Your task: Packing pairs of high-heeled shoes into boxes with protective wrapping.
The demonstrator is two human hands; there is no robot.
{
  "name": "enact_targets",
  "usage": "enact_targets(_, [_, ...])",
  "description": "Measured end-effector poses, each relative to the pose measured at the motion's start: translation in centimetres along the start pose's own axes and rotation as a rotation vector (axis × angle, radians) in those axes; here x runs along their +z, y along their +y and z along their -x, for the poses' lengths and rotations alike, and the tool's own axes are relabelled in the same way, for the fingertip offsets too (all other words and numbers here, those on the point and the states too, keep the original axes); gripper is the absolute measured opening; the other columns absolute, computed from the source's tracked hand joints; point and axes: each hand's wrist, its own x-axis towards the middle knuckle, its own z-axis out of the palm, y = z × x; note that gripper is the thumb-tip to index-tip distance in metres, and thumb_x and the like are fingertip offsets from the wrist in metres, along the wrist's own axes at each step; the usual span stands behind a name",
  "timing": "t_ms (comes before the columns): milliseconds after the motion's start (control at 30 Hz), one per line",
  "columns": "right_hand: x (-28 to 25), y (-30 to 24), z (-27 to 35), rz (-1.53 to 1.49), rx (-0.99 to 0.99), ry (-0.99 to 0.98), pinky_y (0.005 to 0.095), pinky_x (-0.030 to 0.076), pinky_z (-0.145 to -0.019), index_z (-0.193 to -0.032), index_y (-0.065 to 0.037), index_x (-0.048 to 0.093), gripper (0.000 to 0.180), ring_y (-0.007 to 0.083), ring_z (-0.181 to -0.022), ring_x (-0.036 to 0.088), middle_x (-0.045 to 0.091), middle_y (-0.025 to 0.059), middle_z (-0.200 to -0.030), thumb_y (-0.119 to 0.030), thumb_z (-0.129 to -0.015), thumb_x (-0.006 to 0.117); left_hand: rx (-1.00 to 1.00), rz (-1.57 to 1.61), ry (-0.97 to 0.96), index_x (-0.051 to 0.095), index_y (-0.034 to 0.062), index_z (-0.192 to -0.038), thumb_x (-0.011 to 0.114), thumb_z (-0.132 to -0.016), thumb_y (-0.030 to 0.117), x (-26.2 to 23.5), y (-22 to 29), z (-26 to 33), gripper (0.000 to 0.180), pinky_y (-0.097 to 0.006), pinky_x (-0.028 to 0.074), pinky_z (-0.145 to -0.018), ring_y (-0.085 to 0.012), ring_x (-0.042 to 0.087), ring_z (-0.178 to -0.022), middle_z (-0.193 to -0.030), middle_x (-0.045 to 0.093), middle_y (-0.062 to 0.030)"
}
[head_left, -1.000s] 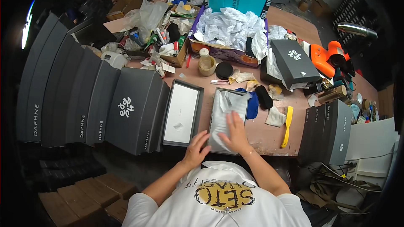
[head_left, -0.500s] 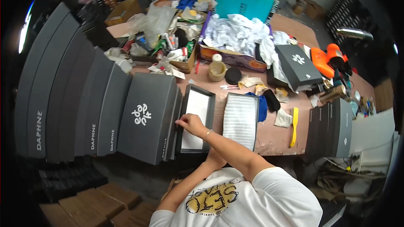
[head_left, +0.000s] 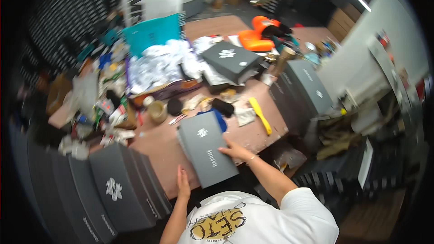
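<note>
A grey lidded shoebox [head_left: 203,147] with pale print lies at a slant near the front edge of the table [head_left: 156,156]. My right hand [head_left: 237,150] grips its right long side, fingertips over the lid's edge. My left hand [head_left: 183,183] is by the box's near left side, fingers stretched out, holding nothing; whether it touches the box I cannot tell. The lid hides the inside. Beyond the box lie a blue cloth [head_left: 219,121] and a black pad [head_left: 223,107].
Stacked grey shoeboxes [head_left: 120,190] stand at the left, and more [head_left: 300,90] at the right. A yellow brush-like tool [head_left: 261,116], a jar [head_left: 157,112] and a carton of crumpled white paper [head_left: 158,70] lie farther back. Another grey box [head_left: 230,61] sits beside orange tape dispensers [head_left: 255,40].
The view has swung right. The open grey tray and the box with white padding have given way to one covered shoebox. My right hand has moved onto its right side; my hands are uncrossed.
</note>
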Motion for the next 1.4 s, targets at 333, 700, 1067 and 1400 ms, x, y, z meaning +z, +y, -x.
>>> enact_targets(333, [3.0,0.6,0.4,-0.346,0.142,-0.005,0.0386,0.044,-0.094,-0.139,-0.004,0.041,0.079,0.0307,-0.110,0.058,0.060,0.0217,-0.117,-0.051,-0.080,0.067,-0.243,0.046,-0.161,0.045,-0.0052,-0.129,0.044,-0.098,0.041,3.6,2.5,-2.0,0.056,-0.036,0.046,-0.092,-0.0244,0.057,-0.106,-0.119,0.058,-0.0146])
enact_targets(700, [-35.3,-6.7,17.5,-0.558,-0.139,0.308,0.0335,0.047,-0.092,-0.131,-0.003,0.048,0.058,0.0180,-0.107,0.057,0.058,0.0098,-0.119,-0.033,-0.083,0.061,0.411,0.110,-0.718,0.032,0.0025,-0.143,0.059,-0.092,0.022,27.1,17.9,5.2,0.061,-0.035,0.047,-0.093,-0.0224,0.059,-0.107,-0.133,0.049,-0.0155])
enact_targets(1067, [-50.8,-8.1,12.2,1.041,-0.448,0.730,0.0366,0.043,-0.094,-0.122,0.001,0.054,0.040,0.0310,-0.105,0.057,0.059,0.0169,-0.111,-0.002,-0.083,0.061,0.844,-0.804,0.145,0.052,0.0050,-0.130,0.069,-0.080,0.013,11.4,24.0,10.4,0.053,-0.039,0.038,-0.103,-0.0327,0.047,-0.125,-0.136,0.047,-0.0174])
enact_targets(1400, [14.3,-22.8,3.8,-0.337,-0.287,-0.841,0.0326,0.053,-0.073,-0.149,-0.006,0.011,0.092,0.0176,-0.085,0.059,0.055,0.0131,-0.102,-0.027,-0.083,0.072,-0.063,-1.599,0.870,0.058,-0.0048,-0.115,0.054,-0.091,0.042,-14.6,25.4,12.4,0.053,-0.047,0.046,-0.085,-0.0389,0.057,-0.102,-0.105,0.061,-0.0257])
